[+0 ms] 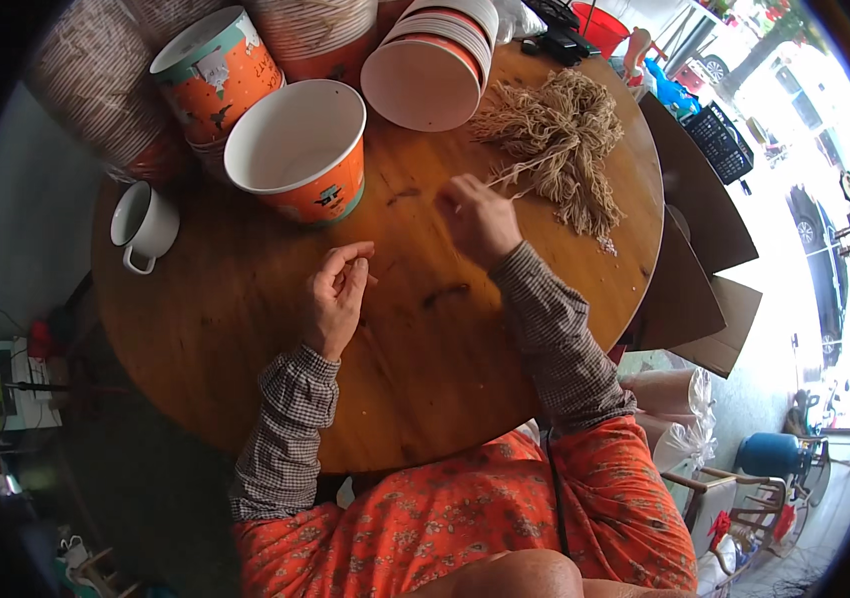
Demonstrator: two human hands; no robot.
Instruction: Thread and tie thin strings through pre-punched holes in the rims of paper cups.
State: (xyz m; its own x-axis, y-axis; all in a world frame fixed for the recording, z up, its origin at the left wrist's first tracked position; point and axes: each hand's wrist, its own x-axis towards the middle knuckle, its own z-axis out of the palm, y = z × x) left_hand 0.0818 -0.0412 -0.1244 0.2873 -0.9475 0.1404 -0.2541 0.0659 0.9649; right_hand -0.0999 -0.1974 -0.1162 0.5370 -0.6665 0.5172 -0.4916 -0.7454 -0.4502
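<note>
My left hand [338, 299] hovers over the round wooden table, its fingers bent and pressed together near the thumb. Whatever lies between those fingertips, if anything, is too small to make out. To its right and farther away, my right hand [482, 221] has curled fingers, slightly blurred. It is beside a tangled bundle of beige string [569, 149], and a loose strand runs from the bundle toward the back of this hand. A large white-lined orange paper bucket [320, 189] stands upright just beyond my left hand.
Several stacked paper buckets [96, 90] crowd the far left edge, with a tilted stack of bowls [423, 85] beside them. A white enamel mug [154, 224] is at the left. Right of the wooden table [425, 399] are open cardboard boxes [684, 269] and a black crate [719, 143].
</note>
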